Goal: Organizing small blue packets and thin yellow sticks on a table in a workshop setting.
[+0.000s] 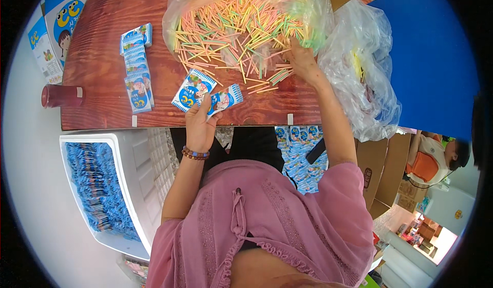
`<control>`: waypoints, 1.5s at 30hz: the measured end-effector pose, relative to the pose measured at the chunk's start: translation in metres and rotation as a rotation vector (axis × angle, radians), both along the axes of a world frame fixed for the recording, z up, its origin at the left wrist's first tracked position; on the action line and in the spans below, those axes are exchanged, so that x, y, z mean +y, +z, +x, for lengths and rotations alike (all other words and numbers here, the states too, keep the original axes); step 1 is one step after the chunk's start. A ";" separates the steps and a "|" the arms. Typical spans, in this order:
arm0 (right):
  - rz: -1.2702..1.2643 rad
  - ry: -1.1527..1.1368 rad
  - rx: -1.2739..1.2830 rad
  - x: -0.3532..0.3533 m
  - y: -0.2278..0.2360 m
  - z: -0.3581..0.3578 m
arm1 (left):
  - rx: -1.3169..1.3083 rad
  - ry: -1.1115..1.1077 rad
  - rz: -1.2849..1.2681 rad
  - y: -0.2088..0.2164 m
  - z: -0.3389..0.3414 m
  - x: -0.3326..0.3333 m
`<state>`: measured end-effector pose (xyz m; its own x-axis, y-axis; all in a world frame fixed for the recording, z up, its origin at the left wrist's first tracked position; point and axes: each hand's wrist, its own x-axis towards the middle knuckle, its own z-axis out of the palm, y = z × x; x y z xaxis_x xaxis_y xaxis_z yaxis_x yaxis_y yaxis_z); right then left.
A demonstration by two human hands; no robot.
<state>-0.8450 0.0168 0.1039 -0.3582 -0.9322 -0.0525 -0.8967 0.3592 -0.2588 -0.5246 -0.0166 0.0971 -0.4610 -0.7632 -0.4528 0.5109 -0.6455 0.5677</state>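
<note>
My left hand (202, 119) is closed on a small blue-and-white packet (226, 99), pinched between thumb and fingers near the table's front edge. Another packet (193, 89) of the same kind lies against it, partly under my thumb; whether I grip this one too, I cannot tell. My right hand (303, 62) is at the right edge of a heap of thin pastel sticks (226, 26), pink, yellow and green. Its fingers are bent together on some sticks, and their tips are partly hidden. The heap spills from a large clear plastic bag (173, 18) onto the table.
An overlapping row of packets (136, 64) lies on the wooden table (97, 57) at left, near a dark red cylinder (62, 96). Below stands a white foam box (138, 159) full of packets. Crumpled clear plastic (359, 72) and a cardboard box (377, 170) are at right. Another person (431, 154) is farther right.
</note>
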 end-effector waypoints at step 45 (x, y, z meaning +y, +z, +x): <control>-1.196 -0.138 -1.680 -0.013 0.052 0.195 | 0.236 0.085 -0.101 0.007 -0.029 -0.010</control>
